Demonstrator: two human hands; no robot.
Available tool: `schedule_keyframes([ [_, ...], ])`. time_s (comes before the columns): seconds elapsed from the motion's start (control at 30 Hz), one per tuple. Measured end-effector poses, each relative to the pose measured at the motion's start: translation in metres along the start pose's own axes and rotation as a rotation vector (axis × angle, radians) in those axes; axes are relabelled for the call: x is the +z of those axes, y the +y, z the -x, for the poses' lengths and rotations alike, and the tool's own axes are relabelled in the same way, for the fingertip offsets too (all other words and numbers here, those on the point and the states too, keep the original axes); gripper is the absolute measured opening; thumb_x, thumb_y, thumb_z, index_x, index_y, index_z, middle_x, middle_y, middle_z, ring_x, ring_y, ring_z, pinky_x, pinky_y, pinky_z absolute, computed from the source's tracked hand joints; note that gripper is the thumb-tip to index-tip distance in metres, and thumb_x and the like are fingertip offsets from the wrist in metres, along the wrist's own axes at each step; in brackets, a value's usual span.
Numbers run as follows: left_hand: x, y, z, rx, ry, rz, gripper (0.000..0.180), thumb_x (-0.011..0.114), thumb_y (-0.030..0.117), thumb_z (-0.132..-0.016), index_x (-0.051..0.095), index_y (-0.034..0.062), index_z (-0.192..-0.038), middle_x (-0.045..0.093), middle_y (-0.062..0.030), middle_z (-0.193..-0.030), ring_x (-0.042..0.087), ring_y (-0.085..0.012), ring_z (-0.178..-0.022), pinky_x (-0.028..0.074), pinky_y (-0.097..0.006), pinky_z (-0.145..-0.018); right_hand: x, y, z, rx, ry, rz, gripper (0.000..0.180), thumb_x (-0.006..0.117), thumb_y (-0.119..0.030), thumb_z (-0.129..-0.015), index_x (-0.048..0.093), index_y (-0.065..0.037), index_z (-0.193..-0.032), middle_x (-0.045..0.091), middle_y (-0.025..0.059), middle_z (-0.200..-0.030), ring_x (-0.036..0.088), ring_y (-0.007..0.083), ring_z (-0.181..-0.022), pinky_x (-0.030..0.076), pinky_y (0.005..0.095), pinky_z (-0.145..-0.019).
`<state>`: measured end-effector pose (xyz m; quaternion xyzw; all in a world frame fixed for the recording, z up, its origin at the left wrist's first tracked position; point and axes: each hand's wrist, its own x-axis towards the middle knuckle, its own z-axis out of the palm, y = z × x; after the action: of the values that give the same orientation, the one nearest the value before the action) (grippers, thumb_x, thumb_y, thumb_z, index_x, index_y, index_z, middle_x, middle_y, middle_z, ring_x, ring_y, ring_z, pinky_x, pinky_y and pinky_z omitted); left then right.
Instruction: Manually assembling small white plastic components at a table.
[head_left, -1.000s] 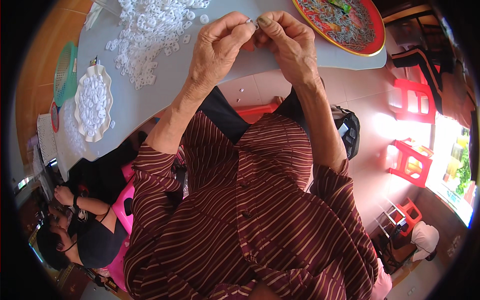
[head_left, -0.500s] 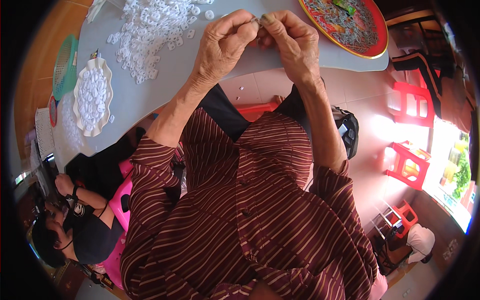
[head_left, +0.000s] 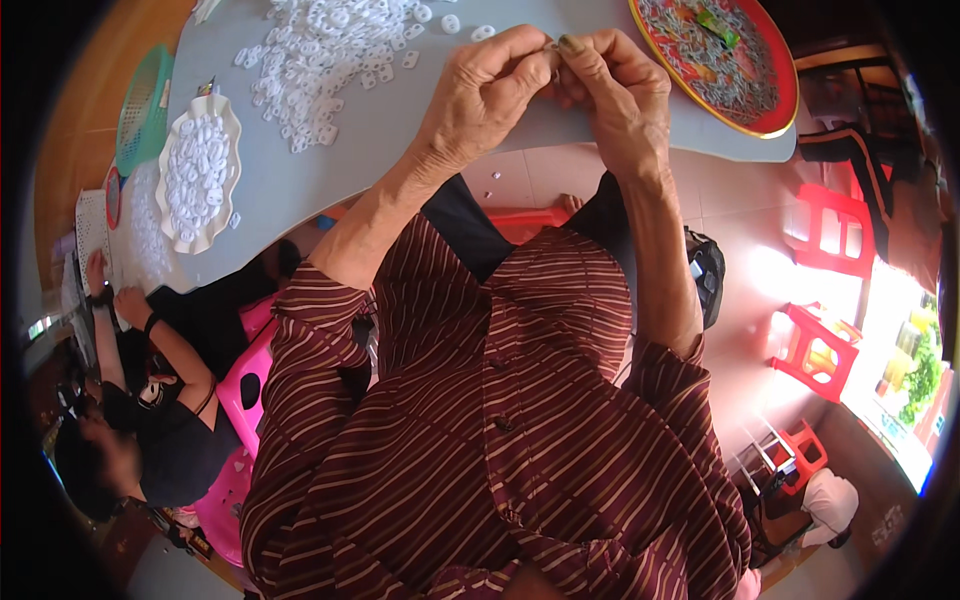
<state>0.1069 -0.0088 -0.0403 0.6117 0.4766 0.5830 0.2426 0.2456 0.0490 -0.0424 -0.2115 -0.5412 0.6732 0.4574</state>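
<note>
My left hand (head_left: 490, 95) and my right hand (head_left: 622, 95) meet fingertip to fingertip over the near edge of the grey table (head_left: 400, 135). Both are closed in a pinch; what lies between the fingertips is too small and hidden to name. Left of them spreads a heap of small white plastic pieces (head_left: 325, 60), with a few loose ones close to my left hand. On the right, a red round tray (head_left: 745, 115) with a yellow rim holds many thin grey metal pieces (head_left: 740, 75) and a small green packet (head_left: 718, 30).
A white scalloped dish (head_left: 232, 170) of white pieces stands at the table's left edge, beside a green basket (head_left: 143, 110). A person in black (head_left: 180, 450) sits at the left on a pink chair (head_left: 245, 390). Red stools (head_left: 835, 230) stand on the tiled floor at right.
The table, tray and heap have shifted slightly right in view. My hands stay pinched together. The person at left now shows a second raised forearm.
</note>
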Motion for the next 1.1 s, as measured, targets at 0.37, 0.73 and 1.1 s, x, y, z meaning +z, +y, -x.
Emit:
schedule_keyframes([
  [0.37, -0.071, -0.005, -0.028, 0.109, -0.12, -0.683, 0.016, 0.057, 0.012, -0.088, 0.061, 0.0022, -0.099, 0.061, -0.0072, -0.076, 0.057, -0.0194, -0.071, 0.046, -0.032, -0.067, 0.004, -0.003, 0.0, 0.022, 0.03, 0.025, 0.019, 0.059, -0.016, -0.091, 0.061, 0.003, -0.092, 0.064, 0.0051, -0.078, 0.059, 0.0092, -0.069, 0.051, 0.0227, -0.065],
  [0.73, -0.076, -0.015, -0.042, 0.198, -0.485, -1.058, 0.021, 0.058, 0.001, -0.078, 0.052, -0.0016, -0.098, 0.057, -0.0147, -0.088, 0.051, -0.033, -0.087, 0.044, -0.039, -0.08, -0.003, 0.001, 0.002, -0.034, -0.061, 0.16, 0.015, 0.061, -0.013, -0.089, 0.062, 0.002, -0.093, 0.063, 0.0026, -0.077, 0.056, 0.0071, -0.065, 0.048, 0.0211, -0.063],
  [1.1, -0.075, -0.005, -0.037, 0.278, -0.468, -0.963, 0.026, 0.058, -0.003, -0.072, 0.054, -0.0008, -0.097, 0.056, -0.0132, -0.087, 0.051, -0.0309, -0.089, 0.044, -0.037, -0.079, -0.003, 0.0, 0.003, -0.051, -0.078, 0.181, 0.016, 0.062, -0.013, -0.089, 0.061, 0.002, -0.093, 0.063, 0.0025, -0.078, 0.055, 0.0063, -0.066, 0.048, 0.0208, -0.063],
])
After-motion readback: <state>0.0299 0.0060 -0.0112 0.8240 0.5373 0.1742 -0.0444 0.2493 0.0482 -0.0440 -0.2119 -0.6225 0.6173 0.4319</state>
